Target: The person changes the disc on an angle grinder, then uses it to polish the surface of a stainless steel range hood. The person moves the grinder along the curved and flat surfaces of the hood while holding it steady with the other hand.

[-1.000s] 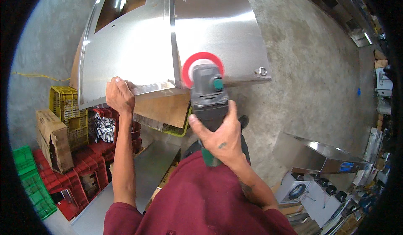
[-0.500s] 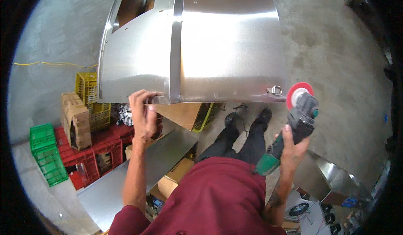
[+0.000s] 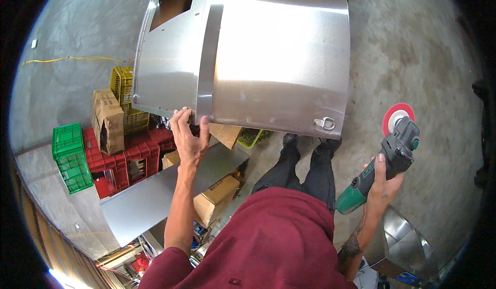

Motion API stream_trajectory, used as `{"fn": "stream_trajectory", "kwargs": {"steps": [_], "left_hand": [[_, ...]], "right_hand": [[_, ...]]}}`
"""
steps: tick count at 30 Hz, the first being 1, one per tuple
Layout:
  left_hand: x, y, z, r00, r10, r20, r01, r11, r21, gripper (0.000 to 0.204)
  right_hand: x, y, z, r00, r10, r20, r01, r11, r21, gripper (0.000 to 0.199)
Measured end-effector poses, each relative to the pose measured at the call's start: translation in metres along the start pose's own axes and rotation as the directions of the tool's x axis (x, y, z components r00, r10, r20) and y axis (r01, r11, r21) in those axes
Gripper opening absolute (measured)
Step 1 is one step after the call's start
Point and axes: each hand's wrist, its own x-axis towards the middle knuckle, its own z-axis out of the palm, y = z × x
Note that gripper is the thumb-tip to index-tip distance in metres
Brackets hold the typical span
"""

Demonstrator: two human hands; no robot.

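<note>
A large sheet-metal housing [image 3: 279, 72] with a folded strip down its face fills the upper middle. Against its near edge, beside the lower end of that strip, is my left hand [image 3: 188, 139]. Its fingers bend a little and the thumb stands apart; the fingertips appear to touch the edge. My right hand [image 3: 383, 185] is wrapped round the body of a green and black angle grinder [image 3: 380, 165], off to the right of the housing. A red-rimmed disc [image 3: 399, 117] sits on the tool's head, apart from the metal. A metal latch [image 3: 325, 123] is fixed near the housing's near right corner.
To the left stand green crates [image 3: 72, 160], red crates [image 3: 132, 157], a yellow crate [image 3: 122, 82] and a cardboard box [image 3: 108, 121]. A flat metal sheet [image 3: 155, 196] lies below them. Another shiny metal piece [image 3: 403, 242] is at lower right. A yellow cable [image 3: 77, 58] crosses the floor.
My left hand has shifted right along the edge to the folded strip, its thumb now farther from the fingers. The grinder has moved right, away from the housing. The whole view has turned slightly.
</note>
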Motion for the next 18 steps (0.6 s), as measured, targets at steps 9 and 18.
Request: {"fn": "stream_trajectory", "kwargs": {"steps": [9,18], "left_hand": [[0.017,0.023,-0.028,0.988,-0.093,0.125,0.1,0.993,-0.056,0.037],[0.019,0.006,-0.026,0.91,-0.41,0.062,0.403,0.84,-0.363,0.035]], "right_hand": [[0.01,-0.007,-0.007,0.999,-0.016,0.052,0.016,1.0,-0.005,0.046],[-0.012,-0.028,0.0,0.99,-0.078,0.113,0.085,0.995,-0.05,0.043]]}}
